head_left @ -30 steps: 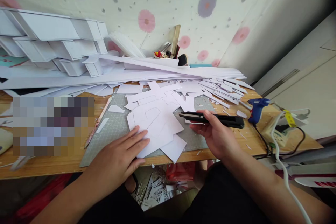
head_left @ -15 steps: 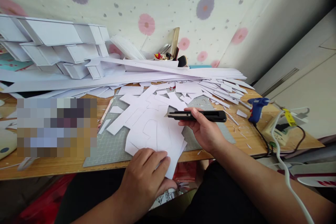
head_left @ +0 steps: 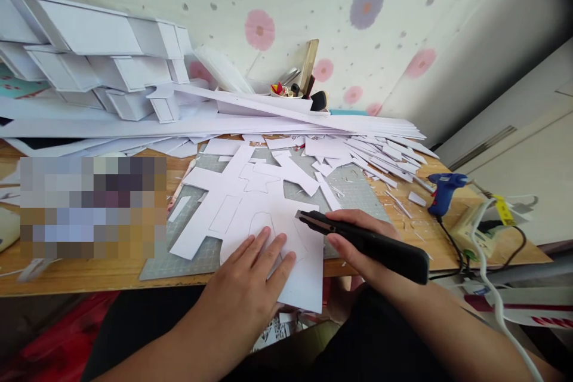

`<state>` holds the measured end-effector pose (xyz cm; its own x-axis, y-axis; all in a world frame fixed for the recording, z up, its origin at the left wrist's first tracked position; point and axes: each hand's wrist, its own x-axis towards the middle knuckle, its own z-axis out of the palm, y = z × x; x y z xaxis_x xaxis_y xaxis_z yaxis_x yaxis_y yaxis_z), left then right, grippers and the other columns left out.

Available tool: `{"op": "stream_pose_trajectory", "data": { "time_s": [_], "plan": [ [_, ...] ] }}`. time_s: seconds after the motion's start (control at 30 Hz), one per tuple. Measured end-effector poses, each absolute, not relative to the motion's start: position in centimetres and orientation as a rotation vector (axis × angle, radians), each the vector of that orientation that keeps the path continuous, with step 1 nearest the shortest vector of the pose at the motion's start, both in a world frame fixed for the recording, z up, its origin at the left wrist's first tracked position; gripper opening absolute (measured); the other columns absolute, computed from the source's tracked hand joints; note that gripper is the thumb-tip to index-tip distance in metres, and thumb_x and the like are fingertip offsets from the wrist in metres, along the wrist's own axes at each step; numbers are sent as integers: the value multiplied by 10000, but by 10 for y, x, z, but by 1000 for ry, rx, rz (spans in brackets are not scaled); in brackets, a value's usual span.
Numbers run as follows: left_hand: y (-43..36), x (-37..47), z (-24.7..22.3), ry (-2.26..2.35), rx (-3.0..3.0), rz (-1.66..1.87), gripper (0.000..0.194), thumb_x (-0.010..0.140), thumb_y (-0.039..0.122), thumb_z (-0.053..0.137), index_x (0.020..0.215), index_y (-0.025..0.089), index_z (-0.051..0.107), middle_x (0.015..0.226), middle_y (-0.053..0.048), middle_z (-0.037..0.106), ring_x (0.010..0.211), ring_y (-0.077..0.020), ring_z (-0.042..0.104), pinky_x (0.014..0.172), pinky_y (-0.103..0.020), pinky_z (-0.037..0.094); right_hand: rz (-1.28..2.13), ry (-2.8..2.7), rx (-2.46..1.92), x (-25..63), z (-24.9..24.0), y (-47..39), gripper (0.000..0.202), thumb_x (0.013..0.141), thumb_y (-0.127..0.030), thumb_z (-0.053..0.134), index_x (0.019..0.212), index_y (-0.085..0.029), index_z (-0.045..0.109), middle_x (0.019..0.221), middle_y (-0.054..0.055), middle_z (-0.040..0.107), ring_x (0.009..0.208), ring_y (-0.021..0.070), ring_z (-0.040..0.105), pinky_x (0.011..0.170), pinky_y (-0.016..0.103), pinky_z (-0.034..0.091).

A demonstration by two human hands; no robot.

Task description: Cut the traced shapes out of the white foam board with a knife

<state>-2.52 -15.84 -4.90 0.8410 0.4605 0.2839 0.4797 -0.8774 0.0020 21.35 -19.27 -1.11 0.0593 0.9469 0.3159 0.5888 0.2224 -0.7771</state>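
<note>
My left hand [head_left: 253, 274] lies flat with its fingers spread on a white foam board sheet [head_left: 304, 286]. Pencil outlines, some curved and some straight, are drawn on the board, and part of them is under the fingers. A black utility knife [head_left: 380, 249] is held in my right hand [head_left: 373, 222], its blade end pointing left over the right side of the sheet. Whether the tip touches the board I cannot tell. The sheet rests on a grey cutting mat [head_left: 165, 265] and hangs over the table's front edge.
Cut white strips [head_left: 380, 158] and scraps lie behind the sheet. A blue glue gun [head_left: 445, 194] stands at right beside a power strip [head_left: 468, 230] with a white cable. At back left is a white folded-board model [head_left: 98, 36]. A blurred patch covers the left.
My left hand has gone from gripping the board's near edge to lying flat on it. The board has turned and settled on the mat. The knife has come lower, its handle swinging towards me.
</note>
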Motion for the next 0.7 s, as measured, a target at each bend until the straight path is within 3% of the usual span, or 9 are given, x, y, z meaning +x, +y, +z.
{"op": "stream_pose_trajectory", "data": {
  "time_s": [0.1, 0.3, 0.7],
  "plan": [
    [-157, -23, -52, -764, -2895, -403, 375, 902, 197, 496, 1265, 192, 593, 1367, -140, 548, 1246, -364, 511, 978, -501, 489, 463, -1670, -1434, 209, -13, -195, 228, 824, -293, 668, 1044, -234, 665, 900, 41, 726, 810, 197, 708, 760, 315, 585],
    [-157, -21, -45, -728, -2920, -327, 371, 898, 191, 489, 1245, 179, 620, 1337, -160, 565, 1203, -372, 544, 955, -494, 512, 456, -1698, -1473, 204, -12, -194, 237, 819, -301, 676, 1046, -236, 658, 864, 57, 727, 846, 242, 717, 716, 345, 611],
    [-155, -21, -45, -717, -2897, -369, 364, 893, 185, 494, 1227, 180, 637, 1327, -155, 570, 1187, -371, 555, 935, -484, 530, 455, -1735, -1485, 205, -16, -191, 235, 823, -297, 678, 1045, -227, 650, 880, 41, 723, 755, 197, 711, 721, 322, 604]
  ]
}}
